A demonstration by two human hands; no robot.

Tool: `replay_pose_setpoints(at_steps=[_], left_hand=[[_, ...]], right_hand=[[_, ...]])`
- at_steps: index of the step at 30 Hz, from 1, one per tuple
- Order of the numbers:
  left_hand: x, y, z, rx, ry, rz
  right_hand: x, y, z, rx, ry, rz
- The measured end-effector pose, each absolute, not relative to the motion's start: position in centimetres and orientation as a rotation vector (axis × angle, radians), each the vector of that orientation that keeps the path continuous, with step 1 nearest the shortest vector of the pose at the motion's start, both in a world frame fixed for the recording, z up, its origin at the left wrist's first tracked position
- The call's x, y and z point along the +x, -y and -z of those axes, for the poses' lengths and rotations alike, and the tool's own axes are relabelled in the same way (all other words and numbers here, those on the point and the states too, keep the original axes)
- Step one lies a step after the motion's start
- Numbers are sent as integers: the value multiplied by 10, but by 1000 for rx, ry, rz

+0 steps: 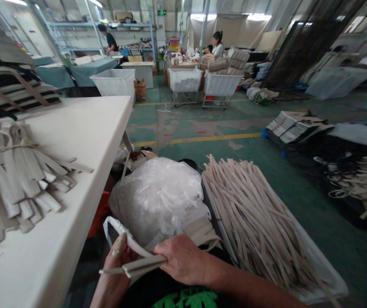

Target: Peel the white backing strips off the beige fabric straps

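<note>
My right hand (183,259) is closed around a few pale fabric strips (143,264), whose ends stick out to the left. A whiter strip (114,222) loops up behind the thumb of my left hand (119,256) and runs down to my right hand. The left fingers are curled against this strip, partly hidden by the strip ends. Just beyond my hands sits a clear plastic bag (160,192), with more beige strips (202,233) beside it. On the white table (93,128) to the left lies a tied bundle of strips (19,171).
A shallow white tray (333,284) of long beige strips (253,214) is at my right. Stacked bundles (295,126) lie on the floor further right. White wheeled bins (223,83) and two people (217,47) at work are in the background.
</note>
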State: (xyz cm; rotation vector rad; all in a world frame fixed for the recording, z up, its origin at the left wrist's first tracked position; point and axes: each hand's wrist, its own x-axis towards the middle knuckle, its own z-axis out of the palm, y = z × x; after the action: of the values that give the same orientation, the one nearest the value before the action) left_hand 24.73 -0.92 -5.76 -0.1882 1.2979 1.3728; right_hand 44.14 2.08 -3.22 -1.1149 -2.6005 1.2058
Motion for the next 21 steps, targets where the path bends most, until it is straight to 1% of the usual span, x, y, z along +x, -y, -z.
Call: replay_pose_setpoints(at_steps=[5, 9, 14, 17, 19, 21], left_hand=[[246, 11, 83, -202, -1237, -1434], [270, 15, 97, -198, -1176, -1353], [297, 8, 93, 2, -1067, -1289], [283, 0, 85, 60, -1091, -1397], [269, -3, 78, 40, -1140, -1495], [263, -3, 73, 7, -1162, -1506]], right_hand=[[455, -18, 33, -1293, 2258, -1441], [457, -26, 48, -1331, 2248, -1488], [440, -44, 54, -1338, 2252, -1516], [439, -50, 46, -1325, 2267, -1605], [441, -53, 41, -1279, 2335, -1601], [440, -55, 40, -1277, 2369, -1566]])
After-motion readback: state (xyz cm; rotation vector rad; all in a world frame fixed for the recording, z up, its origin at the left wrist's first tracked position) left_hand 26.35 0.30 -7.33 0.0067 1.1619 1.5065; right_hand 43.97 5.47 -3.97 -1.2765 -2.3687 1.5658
